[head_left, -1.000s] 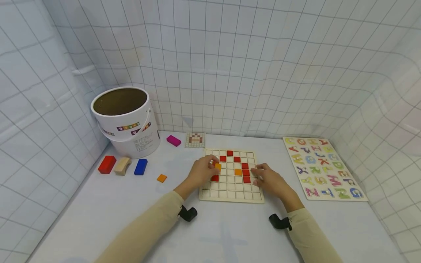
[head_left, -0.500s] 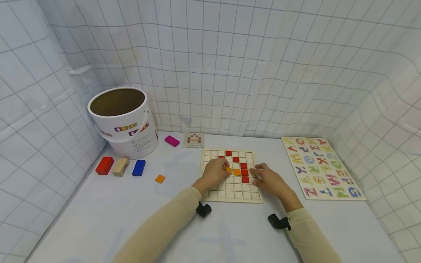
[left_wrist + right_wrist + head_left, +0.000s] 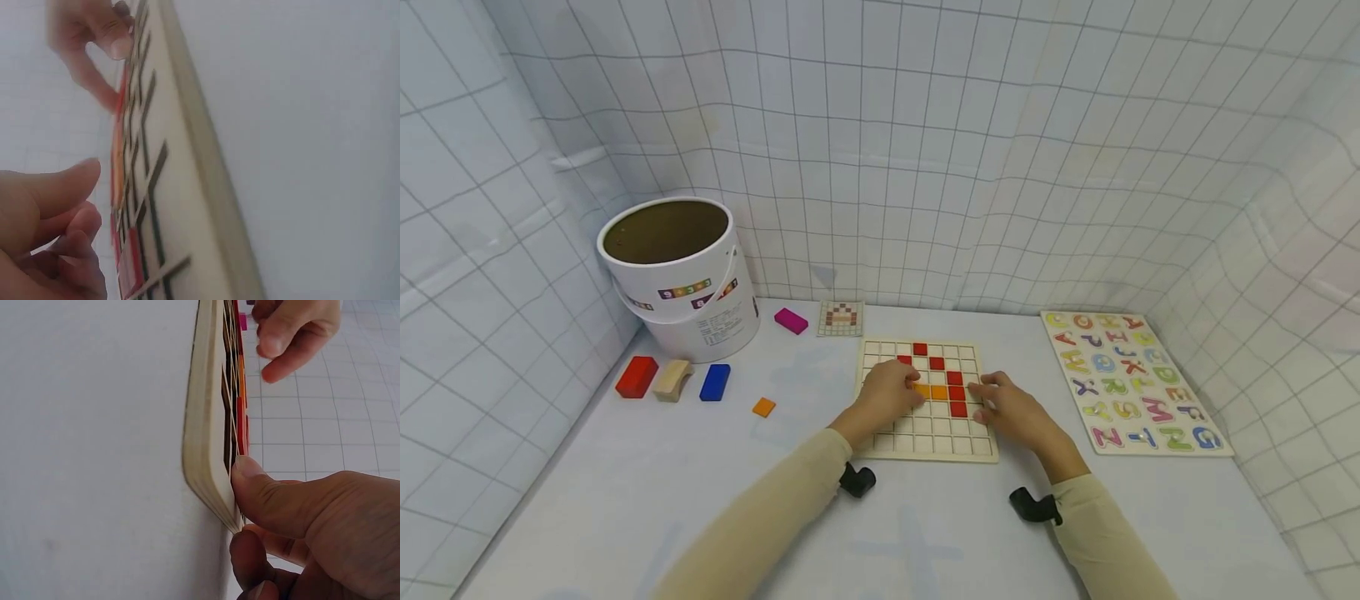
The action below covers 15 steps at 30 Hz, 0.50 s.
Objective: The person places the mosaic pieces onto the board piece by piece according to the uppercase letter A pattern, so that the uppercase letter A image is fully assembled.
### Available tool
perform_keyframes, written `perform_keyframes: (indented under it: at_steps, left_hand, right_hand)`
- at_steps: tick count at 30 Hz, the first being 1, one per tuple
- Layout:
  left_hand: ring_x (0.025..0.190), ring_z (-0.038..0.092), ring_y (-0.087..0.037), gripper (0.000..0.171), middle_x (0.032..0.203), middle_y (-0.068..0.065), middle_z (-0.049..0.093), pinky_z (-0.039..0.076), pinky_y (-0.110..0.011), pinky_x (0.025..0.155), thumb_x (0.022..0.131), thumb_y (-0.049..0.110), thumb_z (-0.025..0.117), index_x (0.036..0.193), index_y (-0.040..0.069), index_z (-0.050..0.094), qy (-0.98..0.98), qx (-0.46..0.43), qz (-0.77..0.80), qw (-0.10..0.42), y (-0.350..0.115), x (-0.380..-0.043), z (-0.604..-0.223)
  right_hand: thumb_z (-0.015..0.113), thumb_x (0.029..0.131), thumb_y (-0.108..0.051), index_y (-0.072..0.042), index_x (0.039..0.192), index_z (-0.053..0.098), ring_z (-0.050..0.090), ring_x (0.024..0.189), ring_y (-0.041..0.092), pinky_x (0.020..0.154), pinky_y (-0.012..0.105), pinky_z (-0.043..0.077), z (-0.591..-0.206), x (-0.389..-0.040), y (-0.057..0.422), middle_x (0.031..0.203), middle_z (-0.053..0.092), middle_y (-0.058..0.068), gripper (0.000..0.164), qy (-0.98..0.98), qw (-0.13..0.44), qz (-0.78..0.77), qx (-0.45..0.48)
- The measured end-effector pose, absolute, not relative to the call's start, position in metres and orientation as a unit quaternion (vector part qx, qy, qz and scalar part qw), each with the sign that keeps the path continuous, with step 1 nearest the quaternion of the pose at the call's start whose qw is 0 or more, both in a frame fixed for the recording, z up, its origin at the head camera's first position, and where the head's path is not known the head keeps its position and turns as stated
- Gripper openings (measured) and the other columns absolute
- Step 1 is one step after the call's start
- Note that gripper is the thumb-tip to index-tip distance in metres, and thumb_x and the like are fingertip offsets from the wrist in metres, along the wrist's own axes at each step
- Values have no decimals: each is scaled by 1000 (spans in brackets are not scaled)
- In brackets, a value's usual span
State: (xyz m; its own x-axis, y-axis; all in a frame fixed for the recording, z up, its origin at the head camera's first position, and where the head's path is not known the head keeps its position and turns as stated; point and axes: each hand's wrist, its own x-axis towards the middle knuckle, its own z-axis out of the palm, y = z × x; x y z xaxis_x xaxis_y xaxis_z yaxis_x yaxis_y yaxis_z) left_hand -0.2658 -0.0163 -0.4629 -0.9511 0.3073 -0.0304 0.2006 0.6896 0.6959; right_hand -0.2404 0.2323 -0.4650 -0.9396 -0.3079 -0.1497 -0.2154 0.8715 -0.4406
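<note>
A square wooden grid board (image 3: 936, 446) lies on the table with red tiles (image 3: 958, 409) and orange tiles (image 3: 939, 392) in its cells. My left hand (image 3: 886, 392) hovers over the board's left half, its thumb and fingertips beside an orange tile lying in the middle row. In the left wrist view, nothing shows between the left thumb and fingers. At the board's right edge my right hand (image 3: 1017, 410) grips it: the right thumb (image 3: 250, 472) is on the top face, with curled fingers by the edge. Part of the left side's tiles is hidden under the left hand.
A single orange tile (image 3: 763, 407) lies left of the board. Blue (image 3: 715, 382), arched wooden (image 3: 673, 381), red (image 3: 637, 377) and magenta (image 3: 792, 322) blocks lie near a white bucket (image 3: 718, 312). Behind the board is a pattern card (image 3: 840, 319); an alphabet board (image 3: 1138, 383) lies right.
My left hand has carried an orange tile rightward to the cell beside the other orange tile and let go of it there. The right hand stays at the board's edge.
</note>
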Motion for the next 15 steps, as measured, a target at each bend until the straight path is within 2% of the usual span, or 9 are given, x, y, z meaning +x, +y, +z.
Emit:
perform_keyframes:
  at_steps: [3, 7, 12, 15]
  left_hand:
    - [88, 59, -19, 37, 95, -4, 68, 51, -34, 80, 90, 18, 78, 123, 3, 72, 891, 118, 432, 75, -46, -263, -454]
    - [94, 60, -23, 42, 104, -7, 69, 51, -35, 81, 94, 25, 75, 131, 8, 67, 869, 59, 486, 75, -111, -262, -441]
    - [107, 59, -28, 51, 124, -14, 65, 53, -38, 90, 101, 39, 64, 142, 9, 58, 887, -4, 451, 101, -197, -248, -442]
    - [106, 58, -29, 55, 122, -15, 64, 54, -38, 88, 100, 39, 65, 143, 7, 56, 903, -14, 413, 118, -230, -235, -448]
  right_hand:
    - [70, 98, -22, -9, 147, 55, 55, 128, 41, 104, 58, 45, -465, -240, 233, 152, 43, 19, 53, 962, 109, -212, -132]
    - [70, 97, -21, -9, 147, 56, 56, 127, 41, 103, 58, 46, -465, -239, 234, 151, 44, 20, 53, 964, 100, -207, -133]
    - [70, 97, -21, -9, 147, 55, 56, 127, 41, 102, 58, 46, -467, -240, 234, 151, 44, 20, 54, 963, 105, -207, -137]
    - [70, 97, -21, -9, 148, 54, 55, 127, 41, 102, 58, 46, -468, -241, 233, 151, 43, 20, 54, 963, 108, -205, -136]
